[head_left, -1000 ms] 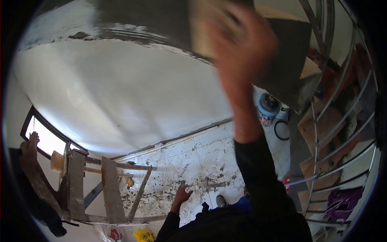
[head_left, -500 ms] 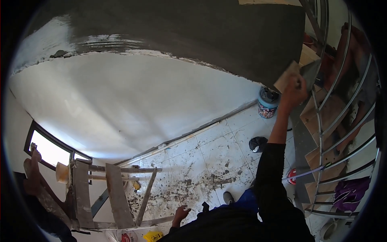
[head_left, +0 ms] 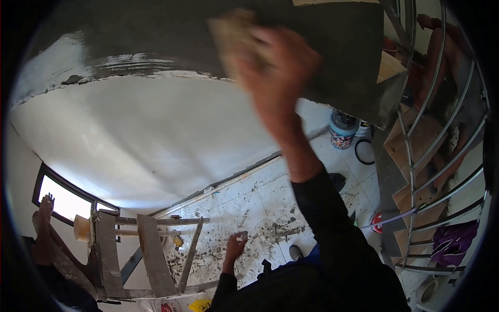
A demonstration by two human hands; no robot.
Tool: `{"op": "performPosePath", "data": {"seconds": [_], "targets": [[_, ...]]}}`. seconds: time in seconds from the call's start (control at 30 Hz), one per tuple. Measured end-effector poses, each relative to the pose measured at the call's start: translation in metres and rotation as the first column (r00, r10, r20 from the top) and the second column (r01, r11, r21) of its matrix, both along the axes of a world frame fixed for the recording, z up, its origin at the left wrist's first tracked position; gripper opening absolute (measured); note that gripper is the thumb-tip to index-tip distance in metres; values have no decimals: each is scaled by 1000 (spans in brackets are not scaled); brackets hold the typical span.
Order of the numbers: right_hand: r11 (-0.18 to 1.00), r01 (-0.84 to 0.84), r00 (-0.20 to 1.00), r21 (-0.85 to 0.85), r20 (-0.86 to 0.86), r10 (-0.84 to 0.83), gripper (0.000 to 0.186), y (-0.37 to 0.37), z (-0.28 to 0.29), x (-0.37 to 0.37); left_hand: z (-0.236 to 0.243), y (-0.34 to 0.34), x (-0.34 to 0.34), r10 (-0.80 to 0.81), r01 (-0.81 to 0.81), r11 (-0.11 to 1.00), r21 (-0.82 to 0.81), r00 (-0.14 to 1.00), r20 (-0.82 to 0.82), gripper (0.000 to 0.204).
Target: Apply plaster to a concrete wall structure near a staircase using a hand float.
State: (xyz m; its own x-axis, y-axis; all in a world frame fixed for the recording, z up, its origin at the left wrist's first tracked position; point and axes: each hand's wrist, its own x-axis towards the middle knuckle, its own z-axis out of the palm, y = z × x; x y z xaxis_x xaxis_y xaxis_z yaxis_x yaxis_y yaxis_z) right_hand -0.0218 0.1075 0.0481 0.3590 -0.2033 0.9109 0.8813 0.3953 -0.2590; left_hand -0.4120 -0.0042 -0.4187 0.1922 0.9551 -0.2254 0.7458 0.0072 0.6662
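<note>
Sponge [head_left: 235,32] in right hand [head_left: 278,73], fingers wrapped over it, pressed flat to wet grey plaster [head_left: 171,31] at top of wall; hand + sponge motion-blurred. Grey band runs across upper frame, ragged lower edge w/ white streaks, smooth white wall [head_left: 135,140] below it. Right arm in dark sleeve comes up from lower edge. Left hand [head_left: 235,247] hangs low by body, fingers loosely curled, something small + pale at fingertips; can't tell what. Tiled floor [head_left: 260,208] far below, spattered w/ mortar. Wooden trestle [head_left: 150,249] lower left, near window [head_left: 67,200]. Blue bucket [head_left: 343,129] near wall base, black hose coil [head_left: 365,151] just beside it. Spiral stair w/ metal rail [head_left: 442,156] on right; another person's legs on upper steps.
</note>
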Motion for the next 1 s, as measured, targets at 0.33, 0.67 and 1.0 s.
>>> {"op": "performPosePath", "data": {"seconds": [0.33,0.67,1.0], "targets": [[996,-18,984,-87,-176,2,25,-18,-63,54,-63,-57,-97,-77,34,981,-193,972,-222,55],[966,-10,654,-257,-733,-189,24,-49,-131,174,-87,-72,-89,56,-62,986,-156,998,-41,56],[942,222,969,-252,162,-185,24,-38,-66,96,-146,-137,-112,-627,609,778,-156,735,-258,48]]}}
